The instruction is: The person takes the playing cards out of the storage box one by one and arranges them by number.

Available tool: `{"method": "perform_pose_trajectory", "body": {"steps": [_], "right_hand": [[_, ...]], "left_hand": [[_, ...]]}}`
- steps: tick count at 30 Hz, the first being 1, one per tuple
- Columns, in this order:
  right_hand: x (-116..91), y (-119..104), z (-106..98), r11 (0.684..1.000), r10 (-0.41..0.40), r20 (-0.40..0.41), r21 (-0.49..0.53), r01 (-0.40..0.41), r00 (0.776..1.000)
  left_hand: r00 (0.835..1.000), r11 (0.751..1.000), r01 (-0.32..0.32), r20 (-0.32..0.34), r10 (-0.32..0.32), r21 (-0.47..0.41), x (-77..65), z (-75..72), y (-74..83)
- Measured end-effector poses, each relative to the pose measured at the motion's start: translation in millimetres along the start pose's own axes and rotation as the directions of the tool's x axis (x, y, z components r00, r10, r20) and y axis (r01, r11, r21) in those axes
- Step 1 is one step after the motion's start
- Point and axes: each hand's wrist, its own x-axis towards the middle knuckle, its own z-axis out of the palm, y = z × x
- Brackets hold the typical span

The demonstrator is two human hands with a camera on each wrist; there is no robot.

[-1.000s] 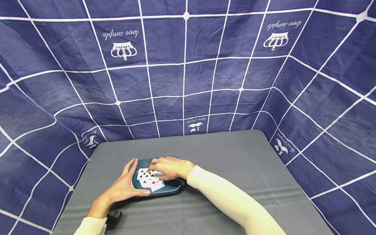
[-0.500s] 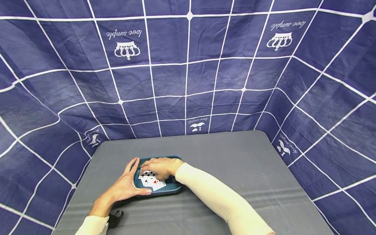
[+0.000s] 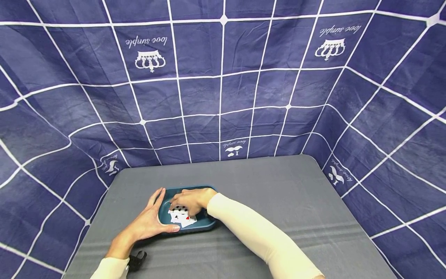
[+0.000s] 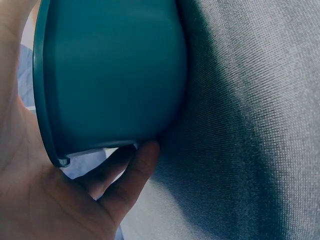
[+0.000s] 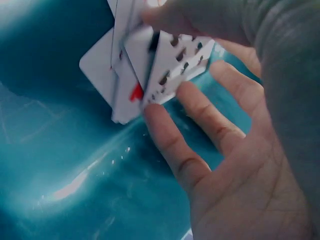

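Observation:
A teal plastic basin stands on the grey table, with several white playing cards in a loose overlapping pile inside. My left hand grips the basin's left end, its thumb along the near rim and its fingers round the far side. In the left wrist view, fingertips touch the basin's outer wall. Reaching in from the right, my right hand holds the cards between thumb and fingertips at opposite edges. Spades and a red heart show; the hand hides part of the pile.
The grey tabletop extends right of and behind the basin. Blue cloth with white grid lines hangs at the back and both sides. A black device is strapped at the left wrist.
My right hand has reached further left over the cards, then drawn slightly back right. The cards have shifted right, away from the basin's left end, and bunched closer. The left hand keeps its hold.

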Motion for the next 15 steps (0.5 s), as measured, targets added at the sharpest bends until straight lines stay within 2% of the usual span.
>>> {"method": "perform_pose_trajectory", "body": {"steps": [5,11,15], "right_hand": [[-4.9,0.1,-0.1,1.0,0.029,-0.004,-0.009,-0.029,1.0],[-7.2,0.6,3.9,0.998,-0.002,-0.042,-0.055,0.0,0.999],[-10.3,0.9,4.2,0.998,0.006,-0.053,-0.06,-0.009,0.999]], "left_hand": [[1.0,1.0,-0.002,0.001,0.002,0.008,-0.7,-0.7,0.8],[1.0,1.0,0.005,0.009,-0.005,0.011,-1.4,0.1,0.5],[1.0,1.0,0.003,0.013,-0.003,0.014,-0.6,1.1,0.9]]}}
